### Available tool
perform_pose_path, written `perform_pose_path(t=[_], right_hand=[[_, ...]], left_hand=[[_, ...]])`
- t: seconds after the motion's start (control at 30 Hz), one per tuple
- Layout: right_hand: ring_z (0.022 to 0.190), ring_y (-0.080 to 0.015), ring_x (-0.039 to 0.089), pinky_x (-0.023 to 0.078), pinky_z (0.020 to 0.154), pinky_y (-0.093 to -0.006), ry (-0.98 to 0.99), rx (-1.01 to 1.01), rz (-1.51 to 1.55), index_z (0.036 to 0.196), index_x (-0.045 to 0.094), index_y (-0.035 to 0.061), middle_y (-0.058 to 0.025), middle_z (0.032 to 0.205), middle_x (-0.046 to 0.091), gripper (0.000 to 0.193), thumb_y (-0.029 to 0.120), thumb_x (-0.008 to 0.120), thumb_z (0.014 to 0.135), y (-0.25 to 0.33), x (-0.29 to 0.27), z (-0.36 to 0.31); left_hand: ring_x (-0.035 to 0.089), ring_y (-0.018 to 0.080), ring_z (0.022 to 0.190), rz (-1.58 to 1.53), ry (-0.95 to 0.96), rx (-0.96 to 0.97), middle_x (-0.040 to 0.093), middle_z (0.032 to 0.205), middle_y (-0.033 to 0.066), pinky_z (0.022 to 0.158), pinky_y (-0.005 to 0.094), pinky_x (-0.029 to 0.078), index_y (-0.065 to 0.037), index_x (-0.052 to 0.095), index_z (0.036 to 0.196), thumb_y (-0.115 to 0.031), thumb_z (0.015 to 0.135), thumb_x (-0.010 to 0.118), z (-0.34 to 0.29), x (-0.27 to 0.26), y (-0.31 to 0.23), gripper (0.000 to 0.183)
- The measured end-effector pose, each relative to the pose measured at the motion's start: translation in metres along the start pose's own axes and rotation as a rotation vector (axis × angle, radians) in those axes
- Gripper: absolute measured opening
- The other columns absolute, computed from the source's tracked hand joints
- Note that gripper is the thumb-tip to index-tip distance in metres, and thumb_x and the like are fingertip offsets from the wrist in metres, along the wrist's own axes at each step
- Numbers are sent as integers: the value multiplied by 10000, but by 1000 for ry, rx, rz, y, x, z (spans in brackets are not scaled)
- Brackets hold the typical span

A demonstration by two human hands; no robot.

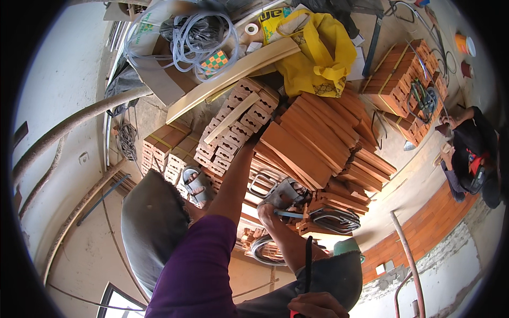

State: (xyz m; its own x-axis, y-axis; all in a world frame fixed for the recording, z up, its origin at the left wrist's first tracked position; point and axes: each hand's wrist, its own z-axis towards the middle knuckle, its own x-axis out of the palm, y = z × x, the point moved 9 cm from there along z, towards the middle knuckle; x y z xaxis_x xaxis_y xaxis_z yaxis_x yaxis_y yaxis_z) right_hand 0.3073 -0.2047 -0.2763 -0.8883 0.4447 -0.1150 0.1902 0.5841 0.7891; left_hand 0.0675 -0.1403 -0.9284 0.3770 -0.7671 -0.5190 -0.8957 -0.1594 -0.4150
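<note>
My left arm, in a purple sleeve, reaches forward over the stacked bricks. My left hand [255,142] is in the dark gap between the pale-faced perforated bricks [236,124] and the flat orange clay slabs [299,151]; its fingers do not show. At the lower edge, my right hand [321,306] is closed around a tool with a slim black bar [308,259] and a bit of red at its grip. The tool's kind cannot be made out. A short strip of wood [232,118] lies across the perforated bricks.
My sandalled feet [197,186] stand among the bricks. A yellow bag [323,50], a long board [233,74] and coiled clear tubing [204,40] lie beyond. Wooden poles [79,119] lean left. Another person [472,159] works at right, near strapped bricks [395,79]. Coiled conduit [335,220] lies near my right foot.
</note>
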Motion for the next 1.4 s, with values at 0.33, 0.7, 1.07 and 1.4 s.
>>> perform_pose_path(t=[0.33,0.7,1.07,1.4], right_hand=[[665,-221,603,470,548,-294,17,70,-1,992,661,-74,-198,882,629,451,355,635,855,-1,-7,10],[699,-244,618,486,568,-307,-7,88,55,1013,660,-63,-201,882,632,468,354,681,803,-5,-8,7],[698,-265,627,496,566,-333,45,8,-75,1004,670,-39,-194,880,643,446,354,691,794,-4,-3,9],[672,-253,618,489,559,-322,94,-62,-103,1007,666,-56,-197,866,639,444,326,713,785,5,-3,21]], left_hand=[[282,329,1366,17,-16,-7,324,1477,160,1103,416,273,-117,340,1459,-272,905,505,-3,-8,2,598],[318,339,1339,21,-17,0,357,1448,174,1086,417,296,-101,351,1446,-309,909,503,1,-16,-9,596],[354,350,1313,18,-33,-7,390,1419,188,1069,418,318,-84,361,1432,-346,913,502,-6,-20,2,599],[387,360,1289,15,-30,-8,420,1393,200,1053,419,338,-70,371,1420,-380,916,500,-4,-17,0,606]])
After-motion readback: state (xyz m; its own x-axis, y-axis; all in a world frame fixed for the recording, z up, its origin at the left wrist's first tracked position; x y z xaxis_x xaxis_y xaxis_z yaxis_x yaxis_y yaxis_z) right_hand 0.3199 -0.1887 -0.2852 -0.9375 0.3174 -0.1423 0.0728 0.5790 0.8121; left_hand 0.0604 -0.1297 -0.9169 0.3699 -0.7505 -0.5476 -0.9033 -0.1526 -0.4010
